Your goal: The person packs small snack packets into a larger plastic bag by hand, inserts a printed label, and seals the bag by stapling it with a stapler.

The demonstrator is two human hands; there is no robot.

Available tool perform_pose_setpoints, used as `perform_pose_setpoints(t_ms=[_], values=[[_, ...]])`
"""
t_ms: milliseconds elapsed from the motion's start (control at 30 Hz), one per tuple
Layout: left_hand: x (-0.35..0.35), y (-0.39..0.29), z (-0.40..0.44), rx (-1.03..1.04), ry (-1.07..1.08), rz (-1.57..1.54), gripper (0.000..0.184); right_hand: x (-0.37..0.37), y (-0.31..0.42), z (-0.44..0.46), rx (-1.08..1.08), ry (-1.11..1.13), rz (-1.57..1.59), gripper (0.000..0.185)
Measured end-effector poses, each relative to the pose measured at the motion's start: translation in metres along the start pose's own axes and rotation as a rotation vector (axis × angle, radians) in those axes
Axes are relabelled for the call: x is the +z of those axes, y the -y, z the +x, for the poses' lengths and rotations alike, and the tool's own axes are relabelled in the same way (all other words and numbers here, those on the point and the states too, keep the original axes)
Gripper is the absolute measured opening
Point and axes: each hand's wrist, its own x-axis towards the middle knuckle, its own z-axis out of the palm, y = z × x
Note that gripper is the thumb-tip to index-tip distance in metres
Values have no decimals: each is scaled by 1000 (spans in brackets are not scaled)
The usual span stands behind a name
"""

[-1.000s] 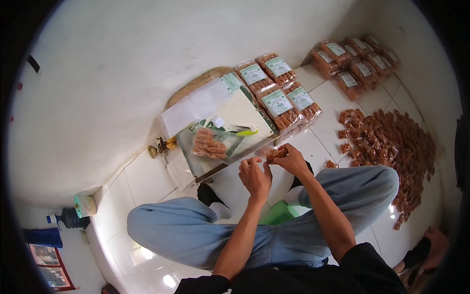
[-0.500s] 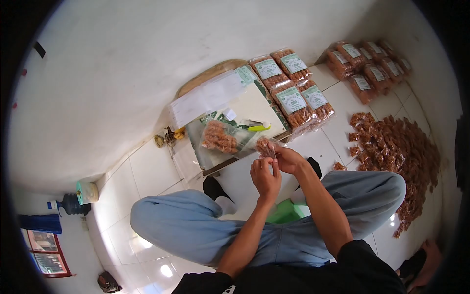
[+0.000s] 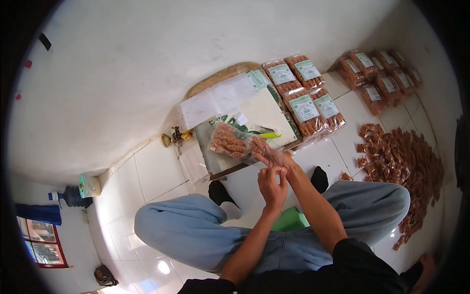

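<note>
A clear plastic bag of brown snacks [image 3: 228, 140] lies at the near left of the low table [image 3: 262, 113]. Beside it, a small snack packet [image 3: 257, 144] is at the fingers of my right hand [image 3: 278, 159], which is closed on it and partly blurred. My left hand [image 3: 272, 185] is just below, fingers curled and pinched against the right one; what it holds, if anything, is too small to tell. A yellow-green tool [image 3: 268, 134] rests on the table, near white sheets [image 3: 213, 104].
Labelled snack bags [image 3: 304, 109] stand stacked at the table's right. More bags [image 3: 387, 83] fill the far right corner. A heap of small packets [image 3: 401, 166] covers the floor at right. A green object [image 3: 291, 219] sits between my legs.
My right hand has moved the small packet forward and left, beside the large bag. My left hand has followed and stays against it. The whole view has shifted slightly.
</note>
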Motion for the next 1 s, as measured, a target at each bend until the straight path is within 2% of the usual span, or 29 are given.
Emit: perform_pose_setpoints(t_ms=[367,467,667,733,767,833,867,933,1000], values=[[0,7,6,24,-21,46,15,-10,-3,19,-26,44,320,53],[-9,3,14,41,2,58,15,0,-1,17,34,54,397,50],[-12,3,24,15,65,144,15,31,6,14,-143,-42,35,41],[-10,6,24,-22,82,176,16,18,0,24,-74,-358,111,35],[-9,7,23,-31,64,181,15,9,0,25,-73,-358,110,35],[-10,5,26,-41,44,186,15,-7,3,26,-16,-351,-673,37],[-12,4,28,-9,32,163,15,-12,-2,29,-14,-349,-675,37],[-14,14,39,20,16,139,15,-12,-8,28,-191,-211,-155,38],[-17,48,63,-35,-75,-7,19,12,1,16,-172,-160,-112,34]])
